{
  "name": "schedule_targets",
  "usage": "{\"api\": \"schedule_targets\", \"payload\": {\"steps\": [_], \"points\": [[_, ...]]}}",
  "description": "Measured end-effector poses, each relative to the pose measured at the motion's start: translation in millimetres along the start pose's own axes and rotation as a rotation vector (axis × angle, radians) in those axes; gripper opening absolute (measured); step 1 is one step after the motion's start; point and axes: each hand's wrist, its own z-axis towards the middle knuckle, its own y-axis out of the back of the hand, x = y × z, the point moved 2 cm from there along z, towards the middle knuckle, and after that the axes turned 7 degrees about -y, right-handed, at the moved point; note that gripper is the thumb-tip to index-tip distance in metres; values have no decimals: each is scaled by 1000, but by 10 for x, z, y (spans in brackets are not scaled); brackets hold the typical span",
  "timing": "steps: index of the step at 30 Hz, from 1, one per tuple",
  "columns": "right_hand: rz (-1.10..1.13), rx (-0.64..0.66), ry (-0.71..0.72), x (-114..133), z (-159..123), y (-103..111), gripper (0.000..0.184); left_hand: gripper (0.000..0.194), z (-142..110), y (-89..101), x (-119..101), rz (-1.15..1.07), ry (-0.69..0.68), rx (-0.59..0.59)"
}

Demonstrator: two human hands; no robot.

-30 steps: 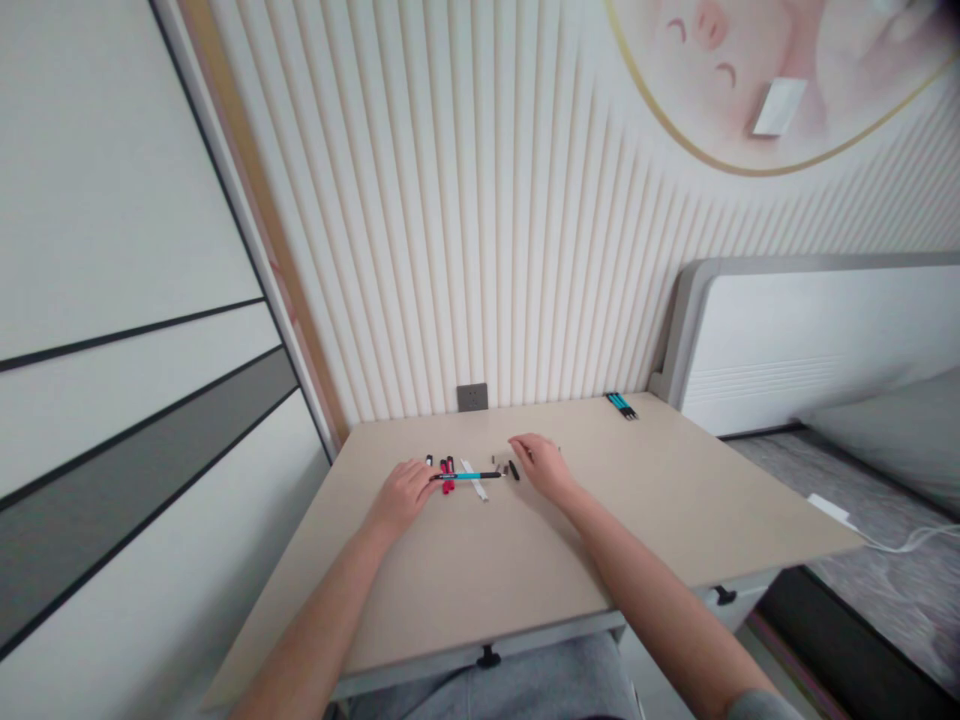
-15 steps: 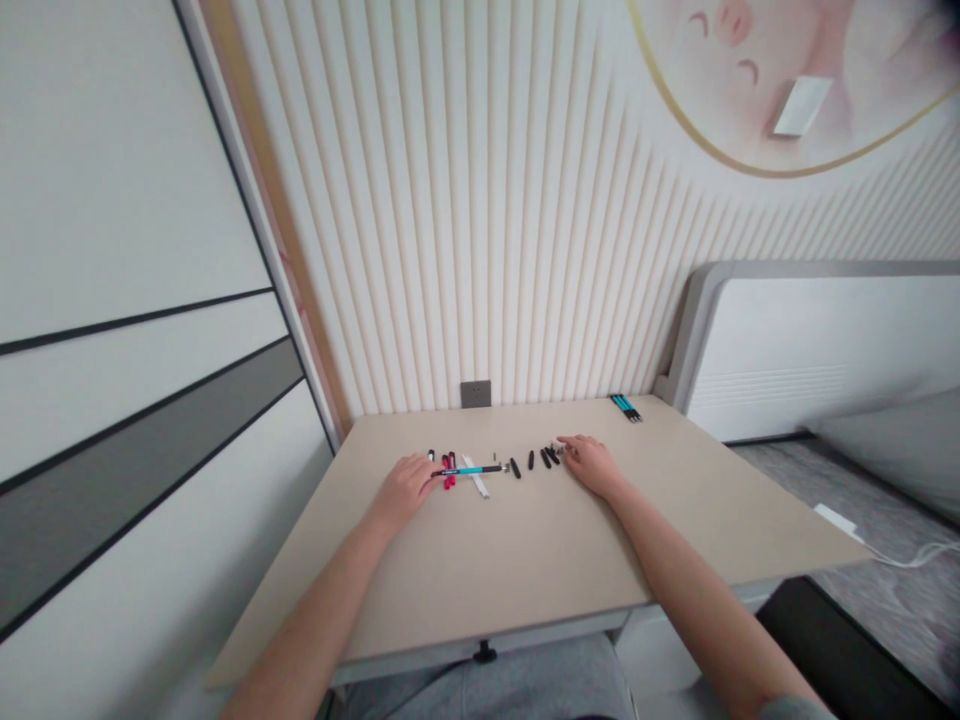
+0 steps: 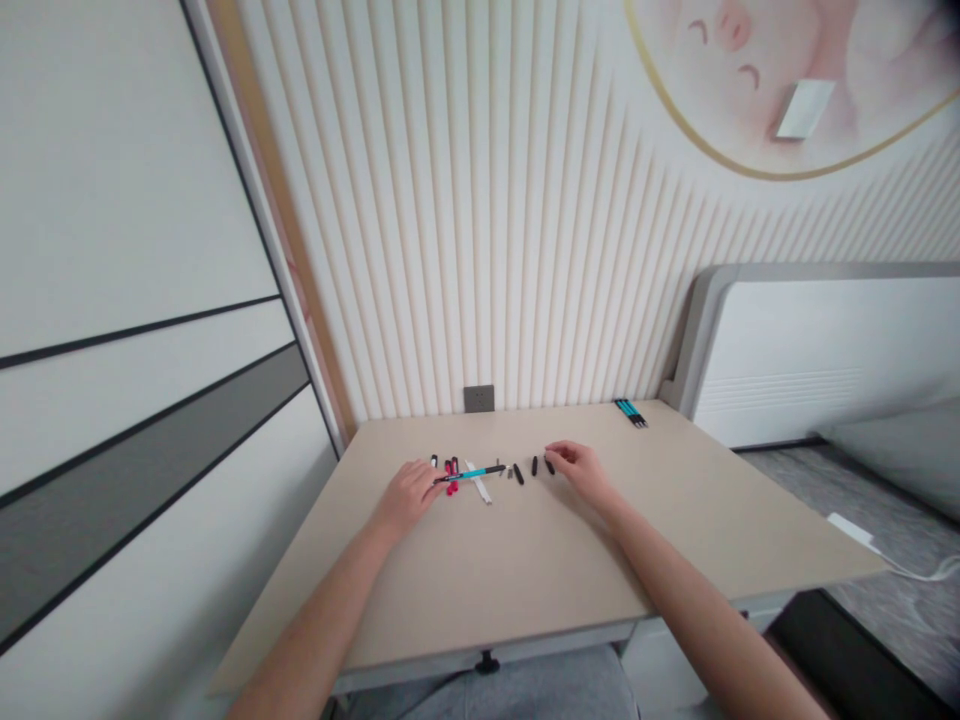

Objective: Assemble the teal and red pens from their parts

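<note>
Head view: the ribbed wall (image 3: 405,200) rises behind a pale desk (image 3: 465,570), with both forearms reaching over the desktop. The change is on the right: the right hand (image 3: 585,472) has drawn back a little from the far end of the row of dark pieces, and its fingertips now sit just above and beside the pieces nearest to it. Those fingertips are bent close together; whether they are closed on some small part, I cannot tell. The left hand (image 3: 407,497) has barely shifted, pinching the teal-and-black pen (image 3: 472,474) by one end, so the pen lies level above the desk, pointing towards the right hand. For the work, that seems to mean the pen is kept ready while the right hand deals with the loose parts; the two are nearer, though not touching. Similar teal pens (image 3: 631,413) lie together at the back right. Under and around the held pen are white strips (image 3: 481,488) and red pieces (image 3: 454,487), then black pieces (image 3: 518,475) and, smallest, metallic bits (image 3: 510,472).
</note>
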Motion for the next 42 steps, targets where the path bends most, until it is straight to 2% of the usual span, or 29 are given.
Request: {"api": "schedule_targets", "payload": {"steps": [4, 7, 18, 28, 34, 38, 42], "points": [[221, 160, -6, 143, -111, -364, 37, 23, -2, -9, -2, -13, -2, 4], [274, 229, -20, 174, -179, -475, 34, 22, 7, -13, -15, -23, -14, 16], [91, 270, 40, 235, -264, -460, 31, 23, 40, -17, -101, 9, -83, 20], [67, 229, 70, 292, -280, -471, 21, 22, 64, -21, -100, 8, -93, 16], [116, 209, 71, 283, -266, -475, 21, 23, 76, -33, -108, -22, -78, -59], [100, 221, 61, 315, -287, -473, 26, 21, 72, -57, -105, -44, -71, -30], [-65, 234, 44, 314, -313, -487, 50, 20, 63, -78, -103, -57, -82, -14]]}}
